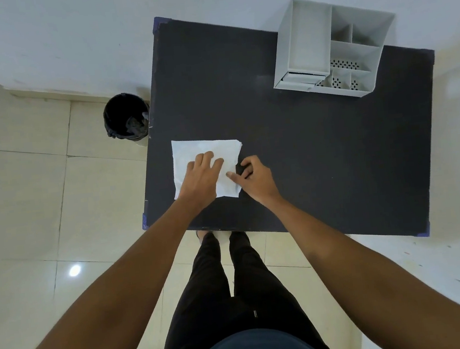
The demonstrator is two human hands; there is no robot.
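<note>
Standing at the near edge of a dark table (306,151), you work a white sheet (191,150) that lies flat at about 8 o'clock on the tabletop, close to its near left corner. The sheet looks creased, and its right edge runs unevenly.

Your left hand (201,174) rests on the middle of the sheet. Its fingers are spread and slightly bent, with the tips pressing down on the sheet and nothing gripped.

Your right hand (253,176) sits just beside the left, at 3 o'clock from it, over the sheet's right edge. Its thumb (231,176) lies on the sheet near that edge. The other fingers are curled over the dark surface just past the edge. Whether they pinch the edge or only hover there cannot be told from this view.

A white compartmented organiser (305,42) stands at 1 o'clock on the table against the far wall, well apart from both hands. It has one tall open bay on its left side and smaller perforated cells on its right.

Off the table at 10 o'clock, a bin with a black liner (126,117) stands on the tiled floor (23,183), just beside the table's left edge.
</note>
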